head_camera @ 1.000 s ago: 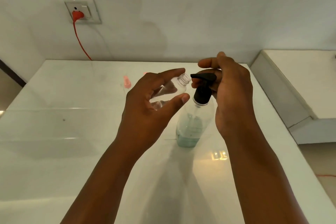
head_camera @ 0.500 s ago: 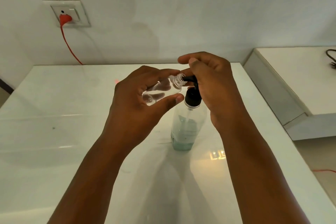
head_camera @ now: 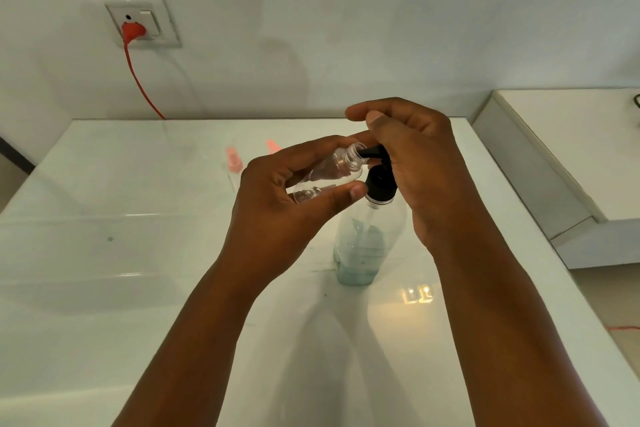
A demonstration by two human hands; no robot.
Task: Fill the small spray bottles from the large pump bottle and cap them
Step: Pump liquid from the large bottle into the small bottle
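In the upper left of the frame a white wall socket (head_camera: 142,22) holds a red plug (head_camera: 133,30), and its thin red cord (head_camera: 142,87) hangs down behind the desk (head_camera: 104,253). The desk is white and glossy, so it reflects the light like glass. On its far part, left of the middle, two small pink caps (head_camera: 232,160) wait; I think they belong to the spray bottles, but they are too blurred to be sure.

In the middle of the frame the left hand (head_camera: 277,204) pinches a small spray bottle (head_camera: 332,173) between the thumb below and the fingers above. The bottle is of clear plastic, with a round body and a threaded neck, and it looks almost empty. It is held tilted, nearly lying, with the open mouth toward the right, so that the black spout (head_camera: 372,152) meets the opening. This seems the reason for the tilt: the liquid can go straight inside.

Right of it, the large pump bottle (head_camera: 363,246) stands upright on the desk, clear and soft-looking, with a little bluish liquid at the bottom. Its black pump collar (head_camera: 381,185) is smooth and round. The right hand (head_camera: 426,177) is curled over the pump head, with fingers bent down on it, probably to press. Whether liquid flows now, I cannot tell.

At the right edge, a lower white ledge (head_camera: 571,156) stands beside the desk.
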